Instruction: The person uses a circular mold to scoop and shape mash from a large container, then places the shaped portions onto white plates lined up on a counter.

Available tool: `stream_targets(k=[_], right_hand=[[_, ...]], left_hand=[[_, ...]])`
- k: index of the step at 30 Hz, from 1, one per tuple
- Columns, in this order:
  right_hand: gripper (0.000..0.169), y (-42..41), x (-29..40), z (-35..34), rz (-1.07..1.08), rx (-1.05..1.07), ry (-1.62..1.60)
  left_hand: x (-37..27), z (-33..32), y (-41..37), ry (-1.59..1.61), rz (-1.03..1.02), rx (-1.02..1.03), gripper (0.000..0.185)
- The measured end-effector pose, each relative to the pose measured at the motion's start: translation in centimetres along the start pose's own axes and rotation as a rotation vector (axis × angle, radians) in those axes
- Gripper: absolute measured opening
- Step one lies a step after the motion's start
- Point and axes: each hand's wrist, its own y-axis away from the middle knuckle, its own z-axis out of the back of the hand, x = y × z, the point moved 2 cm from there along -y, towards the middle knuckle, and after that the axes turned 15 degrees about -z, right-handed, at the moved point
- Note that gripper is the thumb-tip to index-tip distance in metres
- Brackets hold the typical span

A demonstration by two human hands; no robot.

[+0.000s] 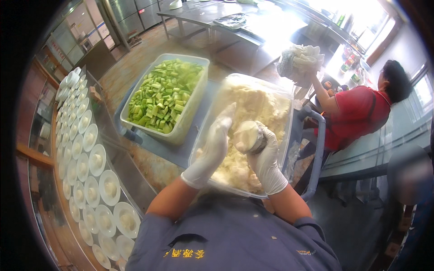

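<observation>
My right hand [267,162], in a white glove, grips a small round metal cup [260,139] heaped with a pale mash [244,138]. It is over a translucent plastic tub [288,159] that holds a mass of the same pale mash [264,96], perhaps mashed potato. My left hand [217,145], gloved too, is held flat with its fingers extended near the tub's left side. Nothing shows in its grasp. Between my hands the mash has an uneven, dug surface.
A second plastic tub [184,130] of chopped green vegetable pieces [159,98] stands on the blue cart [203,115], whose handle [318,159] rises at right. White plates [110,188] with pale mounds line a counter at left. A person in red [359,111] lifts a whitish cloth-like bundle [300,62].
</observation>
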Motion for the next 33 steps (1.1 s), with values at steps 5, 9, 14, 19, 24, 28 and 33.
stream_targets(k=[5, 9, 14, 19, 24, 28, 33], right_hand=[[0.035, 0.0, -1.6, -1.3, 0.277, 0.100, 0.258], [0.044, 0.1, -1.1, -0.5, 0.029, 0.152, 0.108], [0.050, 0.0, -0.4, 0.3, -0.084, 0.132, 0.144], [0.051, -0.6, -0.7, 0.6, -0.180, 0.141, 0.244], [0.046, -0.9, 0.5, 0.5, -0.184, 0.174, 0.210], [0.045, -0.7, 1.0, 0.0, -0.187, 0.170, 0.240], [0.045, -0.5, 2.0, -0.1, -0.107, 0.234, 0.246]], left_hand=[[3.9, -1.0, 0.0, 0.119, 0.187, -0.137, 0.046], [4.7, 0.7, -1.4, 0.032, 0.241, -0.151, 0.050], [2.4, 1.8, -1.7, 0.213, 0.237, 0.152, 0.060], [0.9, 0.7, -1.0, 0.158, 0.228, 0.355, 0.064], [0.8, 0.6, -2.3, -0.087, 0.053, 0.298, 0.059], [1.2, 0.6, -2.9, -0.004, 0.197, 0.339, 0.057], [2.1, 0.3, -2.7, -0.048, 0.002, 0.263, 0.056]])
